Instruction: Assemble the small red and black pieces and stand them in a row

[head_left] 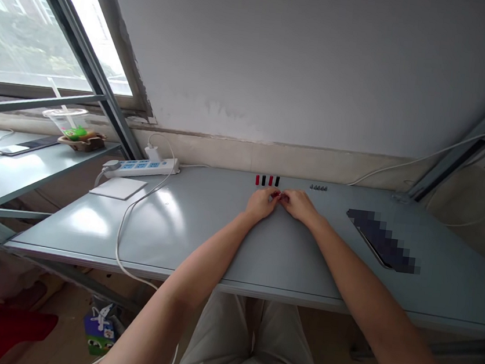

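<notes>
Hands (261, 203) together pinch a small red piece (275, 194), well behind the desk's front edge (282, 292).

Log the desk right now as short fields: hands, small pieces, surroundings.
Left hand: pinching a small red piece
Right hand: fingertips close beside the left's; grip too small to tell
Beyond hands: row of little pieces, red, black, red, black
Right of row: tiny grey parts
Desk, left: power strip, white square
Desk, right: dark pixelated device
</notes>
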Available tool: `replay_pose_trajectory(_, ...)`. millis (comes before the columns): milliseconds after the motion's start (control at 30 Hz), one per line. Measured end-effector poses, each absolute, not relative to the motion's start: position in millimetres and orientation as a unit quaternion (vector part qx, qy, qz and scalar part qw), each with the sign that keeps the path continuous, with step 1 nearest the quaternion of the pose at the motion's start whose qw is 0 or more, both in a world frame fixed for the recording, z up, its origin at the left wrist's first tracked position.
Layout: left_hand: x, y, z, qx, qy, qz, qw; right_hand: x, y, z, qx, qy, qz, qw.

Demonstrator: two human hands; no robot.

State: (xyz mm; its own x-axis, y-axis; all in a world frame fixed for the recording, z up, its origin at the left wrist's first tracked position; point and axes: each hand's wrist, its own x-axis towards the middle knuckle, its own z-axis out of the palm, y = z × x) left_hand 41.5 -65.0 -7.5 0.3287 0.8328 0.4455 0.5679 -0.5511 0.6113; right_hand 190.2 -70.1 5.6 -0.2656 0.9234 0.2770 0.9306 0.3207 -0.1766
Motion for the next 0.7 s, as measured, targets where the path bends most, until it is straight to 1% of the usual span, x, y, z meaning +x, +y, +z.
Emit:
replay_pose_trajectory(200, 41.3, -58.9, -11.1, 0.772, 0.464, 0.398, 0.173, 195.6, -74.2, 8.6, -0.602, -0.779, 0.019, 0.177)
replay_pose_trajectory(500, 41.8, -56.9, -8.9, 0.736, 0.465, 0.456, 0.182, 204.4, -69.5, 2.3, -0.675, -0.728, -0.010, 0.121)
replay_pose_trajectory(700, 42.8, -55.7, -10.0, 0.739, 0.452, 0.458, 0.201, 203.2, -70.6, 3.0, -0.671, -0.731, -0.027, 0.126)
